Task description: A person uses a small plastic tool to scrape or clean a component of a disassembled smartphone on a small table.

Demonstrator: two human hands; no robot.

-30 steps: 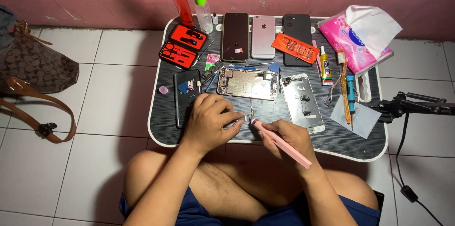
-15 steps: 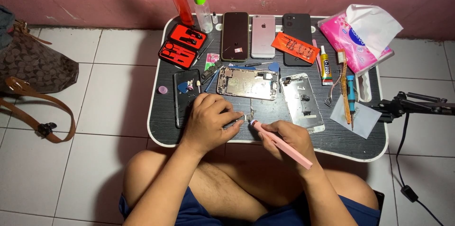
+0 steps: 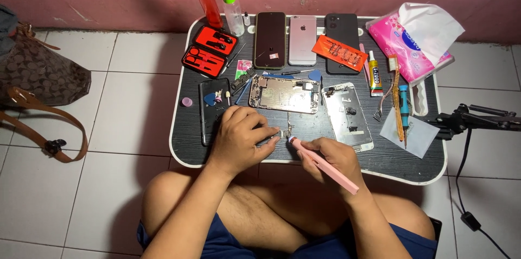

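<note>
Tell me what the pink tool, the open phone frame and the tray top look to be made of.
Pink tool, held in the right hand: probably plastic, with a smooth, matte, even colour. Phone frame: looks like metal, silvery with dull glints. Tray: likely laminate or printed board, dark with fine wood-grain streaks and a pale edge band; the core cannot be told.

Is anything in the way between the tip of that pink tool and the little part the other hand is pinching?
Nothing visible. The pink tool in the right hand points its tip straight at the small metal part pinched by the left hand, with only bare black table beneath.
</note>
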